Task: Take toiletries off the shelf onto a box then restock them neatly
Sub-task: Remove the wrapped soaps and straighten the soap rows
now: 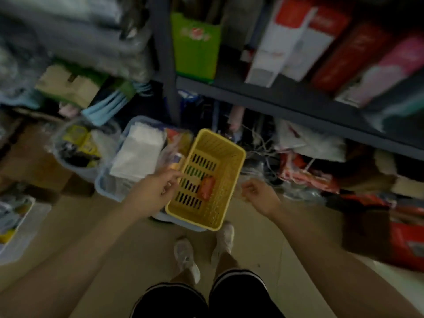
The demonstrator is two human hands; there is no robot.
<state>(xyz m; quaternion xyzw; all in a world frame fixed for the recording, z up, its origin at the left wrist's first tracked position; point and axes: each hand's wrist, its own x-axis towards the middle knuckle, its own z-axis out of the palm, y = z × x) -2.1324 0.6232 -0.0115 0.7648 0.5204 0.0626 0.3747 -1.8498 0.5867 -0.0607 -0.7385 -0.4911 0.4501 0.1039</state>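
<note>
Packet (207, 188) lies in basket (231, 157), just right of left grip (158, 188), loosely curled, empty; right grip (258, 193) likewise, farther

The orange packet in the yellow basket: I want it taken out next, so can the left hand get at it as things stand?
Probably yes. The orange packet lies alone on the floor of the yellow basket, open from above, and the left hand hovers at the near rim with nothing between.

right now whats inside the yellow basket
One orange packet lies on the slotted floor of the yellow basket. The left hand covers part of its near-left rim.
</note>
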